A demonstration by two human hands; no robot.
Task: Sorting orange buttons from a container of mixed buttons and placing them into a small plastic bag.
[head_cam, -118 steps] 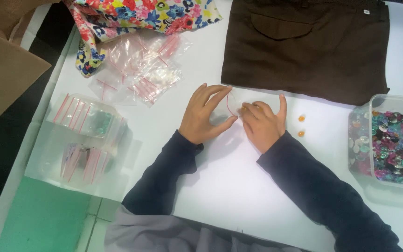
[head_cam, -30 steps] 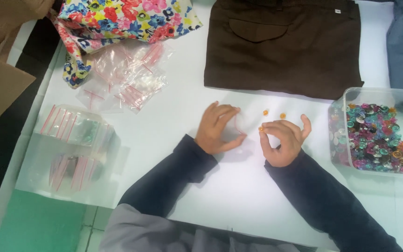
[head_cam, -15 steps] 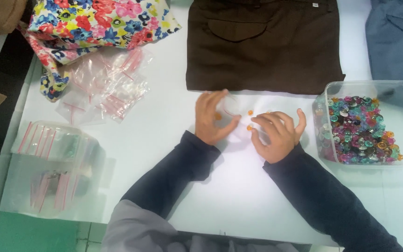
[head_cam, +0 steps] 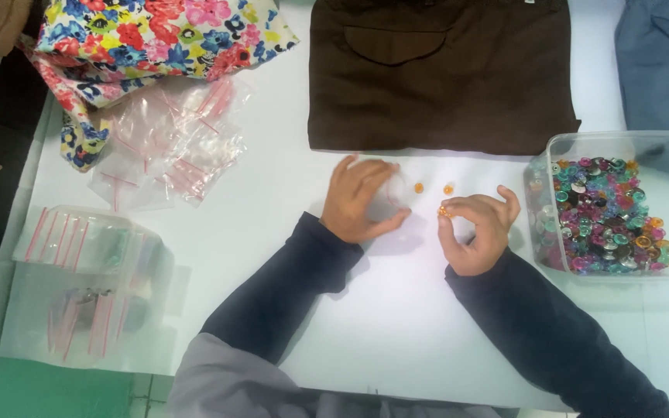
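My left hand (head_cam: 358, 197) rests on the white table (head_cam: 272, 232) and holds a small clear zip bag (head_cam: 396, 190) between thumb and fingers. My right hand (head_cam: 478, 228) pinches a small orange button (head_cam: 444, 210) at its fingertips. Two more orange buttons, one (head_cam: 419, 187) and another (head_cam: 448, 189), lie on the table between the hands, just below a folded brown garment (head_cam: 435, 70).
A clear plastic tub (head_cam: 617, 147) of several mixed coloured buttons stands at the right. A loose heap of small zip bags (head_cam: 172, 147) lies left, below a floral cloth (head_cam: 156, 39). A clear container of packed bags (head_cam: 87, 286) sits lower left. A blue garment (head_cam: 663, 54) lies top right.
My right hand has picked up one orange button and drawn back from the left hand, which keeps the small bag. The view shifted slightly.
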